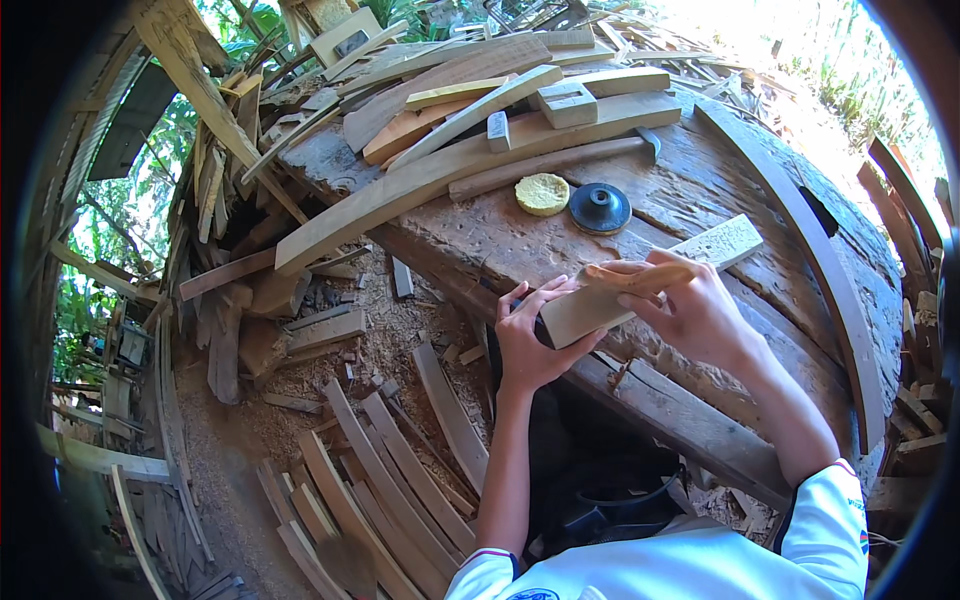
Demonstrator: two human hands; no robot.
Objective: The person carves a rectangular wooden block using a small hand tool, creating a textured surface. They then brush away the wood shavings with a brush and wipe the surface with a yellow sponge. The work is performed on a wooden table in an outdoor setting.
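At the near edge of the workbench, my left hand (532,338) grips the near end of a pale wooden block (580,314), thumb on one side and fingers on the other. My right hand (690,308) is closed on a small orange-brown curved wooden piece (645,279), held against the block's upper side. A pale plank (725,243) runs out beyond my right hand; whether it is one piece with the block I cannot tell. Past my hands lie a black round disc (600,208) with a raised hub and a round yellowish pad (542,195).
The weathered workbench (690,185) carries a long curved beam (450,172), a hammer-like tool (560,166), small blocks (567,104) and a dark curved strip (810,250) at right. Several curved slats (350,500) stand on the sawdust-covered ground (225,470) at left.
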